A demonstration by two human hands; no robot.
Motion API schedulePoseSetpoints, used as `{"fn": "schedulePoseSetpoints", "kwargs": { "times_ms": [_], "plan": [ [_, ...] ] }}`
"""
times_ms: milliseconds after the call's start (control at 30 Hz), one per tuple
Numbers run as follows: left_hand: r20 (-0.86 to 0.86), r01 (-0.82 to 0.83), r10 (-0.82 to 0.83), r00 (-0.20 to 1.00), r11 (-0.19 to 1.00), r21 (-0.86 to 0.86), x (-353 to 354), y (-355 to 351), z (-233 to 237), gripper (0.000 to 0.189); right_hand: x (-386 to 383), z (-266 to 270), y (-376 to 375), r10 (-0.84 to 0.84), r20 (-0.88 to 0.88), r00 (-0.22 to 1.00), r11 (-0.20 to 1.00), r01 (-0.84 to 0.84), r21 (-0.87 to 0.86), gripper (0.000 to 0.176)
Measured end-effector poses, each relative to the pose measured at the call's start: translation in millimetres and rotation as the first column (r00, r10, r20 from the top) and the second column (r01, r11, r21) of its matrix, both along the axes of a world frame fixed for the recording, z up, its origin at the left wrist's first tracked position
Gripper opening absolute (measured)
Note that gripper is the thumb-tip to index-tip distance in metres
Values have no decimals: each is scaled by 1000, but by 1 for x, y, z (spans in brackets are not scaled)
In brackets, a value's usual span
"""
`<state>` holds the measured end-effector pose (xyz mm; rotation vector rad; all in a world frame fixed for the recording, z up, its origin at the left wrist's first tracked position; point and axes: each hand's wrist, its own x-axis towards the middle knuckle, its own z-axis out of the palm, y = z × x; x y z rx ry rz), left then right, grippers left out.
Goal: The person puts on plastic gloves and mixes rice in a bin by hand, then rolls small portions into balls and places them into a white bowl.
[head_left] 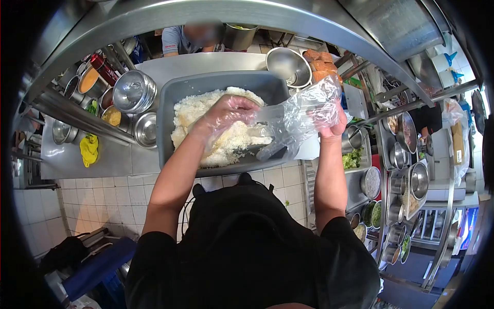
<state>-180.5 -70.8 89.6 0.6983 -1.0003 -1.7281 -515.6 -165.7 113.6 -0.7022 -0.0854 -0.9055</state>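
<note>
My left hand [229, 114], in a thin clear plastic glove, is over the heap of white rice [193, 116]. Its fingers are closed on the near end of a loose clear plastic glove [298, 116]. At the other end, my right hand [332, 122] grips the crumpled plastic, its thumb showing outside and its fingers partly hidden behind it. The loose glove is stretched between both hands, with one flap hanging over the tub's right side. Beneath lies the grey tub [163, 110], holding the rice, some of it yellowish.
A steel bowl [289, 67] stands behind the tub, beside browned blocks of food [323, 64]. Stacked steel bowls [135, 91] and a yellow cloth [89, 150] are at left. A metal rail [242, 13] crosses overhead. Another person [177, 41] is across the counter.
</note>
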Motion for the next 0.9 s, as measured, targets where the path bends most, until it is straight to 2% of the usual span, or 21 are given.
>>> {"fn": "schedulePoseSetpoints", "kwargs": {
  "times_ms": [33, 67, 100, 133, 167, 200, 267, 300, 333, 367, 400, 433, 500, 533, 600, 667, 733, 767, 800, 867, 900],
  "plan": [
    [114, 14, -10, 993, 999, -40, 5, -2, 2, 36, 0, 0, 1, -23, -12, 1000, 1000, 23, 9, 49],
    [118, 20, -15, 993, 999, -43, 6, -4, 3, 36, 0, 0, 2, -46, -24, 999, 999, 47, 17, 49],
    [303, -125, 208, 930, 955, -270, 6, -4, 9, 39, 6, 7, 9, -99, -93, 991, 994, 103, 44, 48],
    [414, -206, 445, 794, 838, -505, 7, -3, 20, 42, 13, 5, 9, -104, -89, 991, 993, 108, 43, 48],
    [508, -201, 548, 664, 786, -584, 11, -2, 32, 51, 20, 4, 8, -41, -40, 998, 998, 43, 42, 47],
    [510, -198, 548, 663, 785, -587, 8, 3, 48, 51, 27, 3, 7, 24, 9, 1000, 999, -24, 35, 46],
    [618, -121, 523, 587, 811, -572, -16, 21, 77, 60, 37, 4, 9, 3, -27, 1000, 999, -2, 41, 47],
    [658, -60, 582, 478, 769, -637, -31, 29, 84, 68, 43, 3, 10, -7, -57, 998, 999, 9, 41, 47],
    [536, -104, 644, 546, 687, -719, -45, 28, 67, 72, 50, 3, 12, -16, -86, 996, 999, 19, 39, 47],
    [521, -165, 694, 496, 665, -728, -57, 27, 58, 64, 59, 15, 22, -85, -175, 981, 991, 102, 90, 47],
    [506, -224, 739, 445, 639, -736, -65, 25, 51, 55, 62, 15, 25, -82, -171, 982, 991, 98, 88, 47],
    [504, -223, 743, 441, 635, -740, -63, 21, 42, 55, 65, 15, 26, -52, -155, 987, 995, 65, 80, 48],
    [563, -276, 653, 507, 742, -611, -51, 9, 30, 29, 63, 10, 21, 2, -123, 992, 998, 6, 66, 51],
    [525, -244, 673, 521, 707, -664, -40, 8, 31, 10, 62, 14, 21, 3, -119, 993, 998, 4, 61, 51],
    [592, -242, 593, 545, 788, -566, -15, 5, 24, 9, 59, 20, 25, -60, -203, 977, 996, 71, 48, 50],
    [569, -277, 463, 680, 880, -386, 18, -4, 13, 11, 53, 13, 19, -1, -145, 989, 1000, 5, 23, 48],
    [448, -388, 497, 743, 865, -317, 47, -9, 7, 14, 51, 16, 22, -115, -290, 950, 990, 134, 46, 45],
    [358, -455, 545, 758, 835, -309, 57, -8, 8, 16, 50, 14, 21, -114, -290, 950, 990, 133, 47, 45],
    [359, -456, 547, 757, 834, -310, 66, -6, 11, 16, 48, 12, 20, -119, -312, 943, 989, 141, 49, 37],
    [448, -709, 804, 391, 573, -411, 78, -5, 14, 21, 48, 8, 18, -124, -331, 935, 988, 148, 50, 29],
    [448, -710, 805, 389, 572, -412, 74, 1, 19, 21, 51, 6, 20, -163, -387, 908, 985, 172, -12, 20]
  ]
}}
